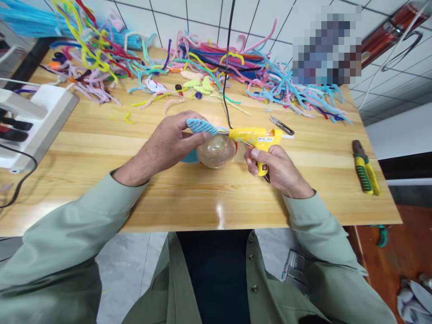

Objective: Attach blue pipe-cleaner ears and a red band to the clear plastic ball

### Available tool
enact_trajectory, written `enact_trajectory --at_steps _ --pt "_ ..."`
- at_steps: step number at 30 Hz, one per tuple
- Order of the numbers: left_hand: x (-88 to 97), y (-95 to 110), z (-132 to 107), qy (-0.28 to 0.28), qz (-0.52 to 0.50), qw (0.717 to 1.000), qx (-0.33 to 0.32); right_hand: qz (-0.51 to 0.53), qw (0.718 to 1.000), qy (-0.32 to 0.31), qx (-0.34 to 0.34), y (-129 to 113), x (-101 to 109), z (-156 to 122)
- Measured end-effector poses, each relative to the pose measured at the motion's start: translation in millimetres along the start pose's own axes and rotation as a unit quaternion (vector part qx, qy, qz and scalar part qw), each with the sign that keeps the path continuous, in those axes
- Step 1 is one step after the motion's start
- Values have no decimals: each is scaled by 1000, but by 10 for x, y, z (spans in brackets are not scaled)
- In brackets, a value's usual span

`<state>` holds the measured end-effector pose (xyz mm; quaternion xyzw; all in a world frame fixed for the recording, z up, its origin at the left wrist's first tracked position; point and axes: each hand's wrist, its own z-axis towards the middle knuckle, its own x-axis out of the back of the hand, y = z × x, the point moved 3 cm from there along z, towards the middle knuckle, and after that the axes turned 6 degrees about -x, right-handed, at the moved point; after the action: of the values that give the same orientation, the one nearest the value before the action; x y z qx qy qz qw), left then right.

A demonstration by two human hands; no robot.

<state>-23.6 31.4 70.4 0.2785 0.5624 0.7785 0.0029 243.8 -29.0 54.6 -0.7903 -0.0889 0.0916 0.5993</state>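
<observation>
My left hand (168,144) is closed around a clear plastic ball (216,152) and pinches a coiled blue pipe-cleaner piece (201,126) against its top. More blue coil (191,156) shows under the ball. My right hand (275,168) grips the handle of a yellow glue gun (255,137). The gun's nozzle touches the tip of the blue piece, just above the ball. Its black cord (227,63) runs up and away over the table.
A wooden table (101,135) carries heaps of coloured pipe cleaners (209,67) along its far edge. Small snips (281,126) lie behind the gun. Green-and-yellow pliers (366,167) rest at the right edge. A white power strip (33,121) sits at the left.
</observation>
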Motion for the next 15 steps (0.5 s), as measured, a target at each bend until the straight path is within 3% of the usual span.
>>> enact_trajectory --at_steps 15 --pt "-23 11 6 -5 4 1000 -9 96 995 11 -22 -46 167 -9"
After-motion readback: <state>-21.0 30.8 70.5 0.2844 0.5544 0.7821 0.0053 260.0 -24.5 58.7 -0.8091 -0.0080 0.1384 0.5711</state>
